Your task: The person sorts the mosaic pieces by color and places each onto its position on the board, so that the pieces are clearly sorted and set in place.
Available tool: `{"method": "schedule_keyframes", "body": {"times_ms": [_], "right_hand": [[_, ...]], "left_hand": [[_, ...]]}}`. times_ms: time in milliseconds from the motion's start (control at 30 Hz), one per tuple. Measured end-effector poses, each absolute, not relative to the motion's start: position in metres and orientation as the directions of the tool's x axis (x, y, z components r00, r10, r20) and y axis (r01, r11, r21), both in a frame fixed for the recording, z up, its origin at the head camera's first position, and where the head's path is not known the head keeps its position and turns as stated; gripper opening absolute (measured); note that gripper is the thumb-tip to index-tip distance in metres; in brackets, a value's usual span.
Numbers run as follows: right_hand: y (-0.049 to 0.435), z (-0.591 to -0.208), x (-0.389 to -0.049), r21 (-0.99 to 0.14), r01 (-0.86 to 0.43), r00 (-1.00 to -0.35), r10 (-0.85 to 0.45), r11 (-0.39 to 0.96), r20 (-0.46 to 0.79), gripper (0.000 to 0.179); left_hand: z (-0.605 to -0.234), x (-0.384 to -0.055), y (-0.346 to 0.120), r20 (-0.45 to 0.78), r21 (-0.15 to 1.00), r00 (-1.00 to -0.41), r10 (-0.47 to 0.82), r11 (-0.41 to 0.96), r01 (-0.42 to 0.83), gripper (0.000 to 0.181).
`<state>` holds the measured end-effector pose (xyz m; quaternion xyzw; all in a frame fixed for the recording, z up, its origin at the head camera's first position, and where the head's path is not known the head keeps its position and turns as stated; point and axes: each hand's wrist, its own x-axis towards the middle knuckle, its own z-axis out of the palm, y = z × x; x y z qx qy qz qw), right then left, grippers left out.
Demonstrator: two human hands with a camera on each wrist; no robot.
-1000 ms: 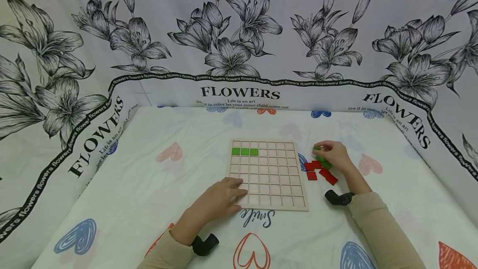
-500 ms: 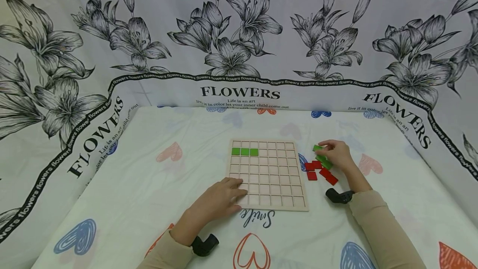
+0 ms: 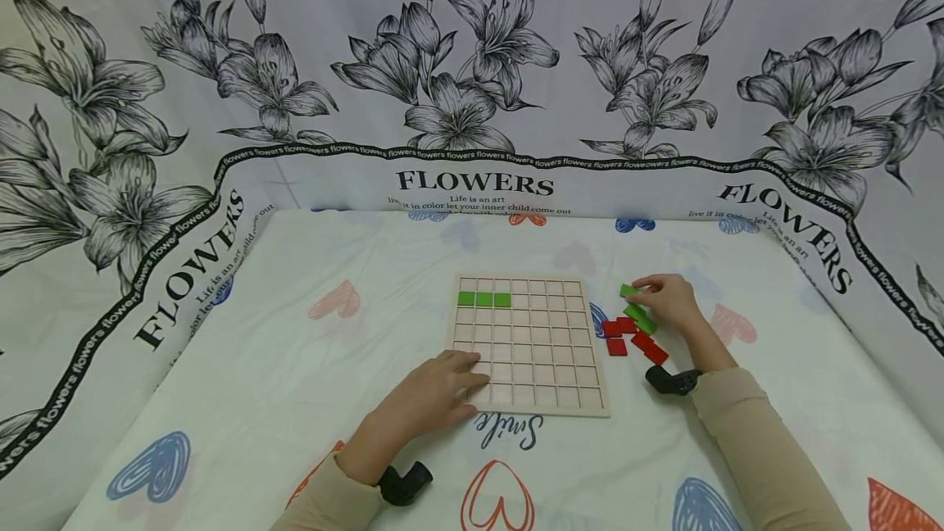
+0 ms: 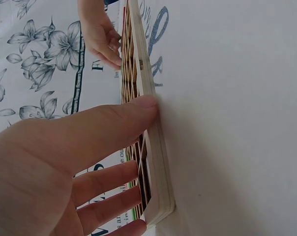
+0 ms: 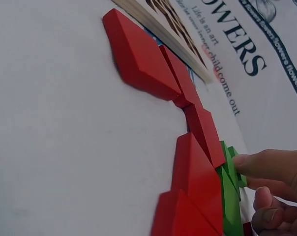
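Note:
A square wooden grid board point(image 3: 546, 351) lies flat on the cloth, with three green tiles point(image 3: 483, 299) side by side in its second row from the far edge. My left hand point(image 3: 431, 392) rests on the board's near left corner; in the left wrist view the thumb point(image 4: 143, 105) touches the rim and the fingers extend over the grid. To the right of the board, my right hand point(image 3: 669, 301) pinches a green tile point(image 3: 629, 290) at the far end of a loose pile. Other green tiles point(image 3: 640, 319) and several red tiles point(image 3: 649, 347) lie nearest to it.
White cloth point(image 3: 258, 367) printed with hearts covers the table. A flower-printed curtain point(image 3: 472, 179) rises behind it. Black curved devices sit at the left wrist point(image 3: 406, 483) and right wrist point(image 3: 673, 380).
The right hand has shifted slightly away and to the right, and more of the far green tile shows beside its fingertips. My left hand and the board have stayed in place.

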<state>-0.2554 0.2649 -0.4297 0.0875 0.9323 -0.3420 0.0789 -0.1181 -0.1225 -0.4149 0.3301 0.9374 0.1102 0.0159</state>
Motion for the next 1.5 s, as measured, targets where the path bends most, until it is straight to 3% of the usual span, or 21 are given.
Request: {"method": "schedule_keyframes", "body": {"times_ms": [833,1500], "right_hand": [[0.272,-0.433,-0.258,-0.59,0.128,-0.984,0.03,0.798,-0.173,0.049],[0.255,-0.426,-0.249,-0.642,0.102,-0.99,0.015,0.76,-0.139,0.045]], "left_hand": [[-0.415,-0.118,-0.123,0.051,0.207,-0.776,0.629,0.753,0.624,0.039],[-0.413,-0.117,-0.122,0.026,0.228,-0.789,0.614,0.765,0.603,0.039]]}}
